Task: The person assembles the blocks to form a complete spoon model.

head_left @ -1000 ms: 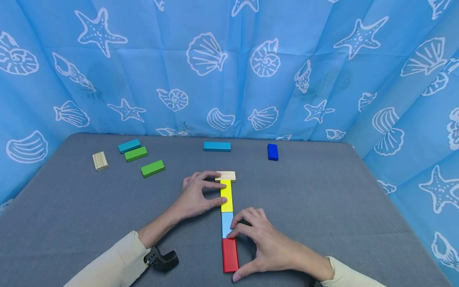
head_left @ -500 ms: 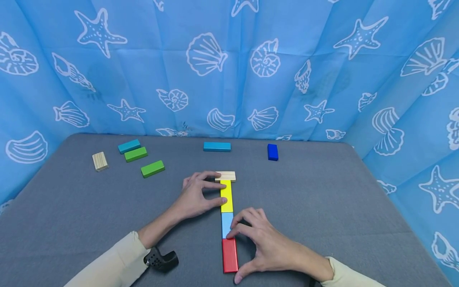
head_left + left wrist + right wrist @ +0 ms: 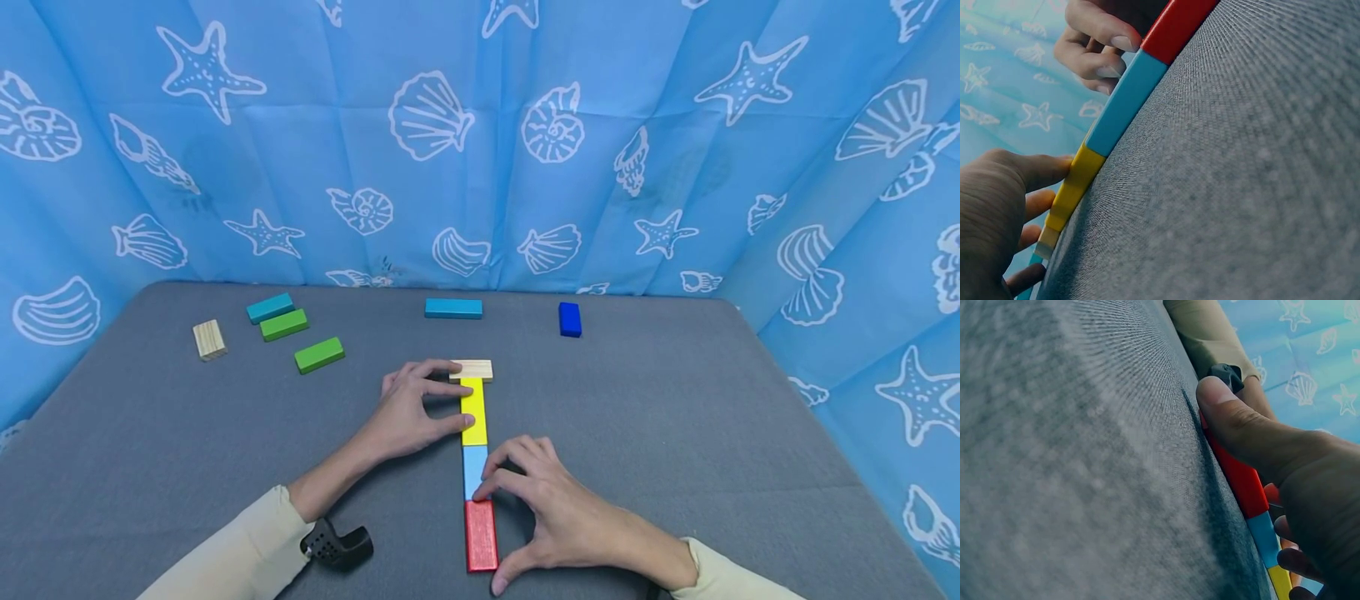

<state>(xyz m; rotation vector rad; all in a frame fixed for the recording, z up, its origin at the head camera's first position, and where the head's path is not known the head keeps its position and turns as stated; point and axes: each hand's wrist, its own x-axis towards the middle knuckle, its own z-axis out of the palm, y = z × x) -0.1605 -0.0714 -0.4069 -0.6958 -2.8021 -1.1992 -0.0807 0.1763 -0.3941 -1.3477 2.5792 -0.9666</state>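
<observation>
In the head view, a row of blocks runs away from me: a red block [image 3: 482,536] nearest, then a light blue block [image 3: 475,468], a yellow block [image 3: 473,411], and a plain wooden block [image 3: 477,369] lying crosswise at the far end. My left hand [image 3: 408,410] rests its thumb and a finger on the yellow block, with another fingertip on the wooden one. My right hand [image 3: 557,512] touches the row with its fingertips where light blue meets red. Its thumb lies by the red block's near right corner. Neither hand grips a block.
Two green blocks [image 3: 319,355], a teal block [image 3: 270,307] and another wooden block [image 3: 209,340] lie at the far left. A second teal block [image 3: 453,308] and a dark blue block [image 3: 570,319] lie near the far edge. A patterned blue curtain [image 3: 480,150] hangs behind the grey tabletop [image 3: 675,417].
My right thumb has shifted very slightly to the right, beside the near end of the red block. The left hand and the blocks stay as they were.
</observation>
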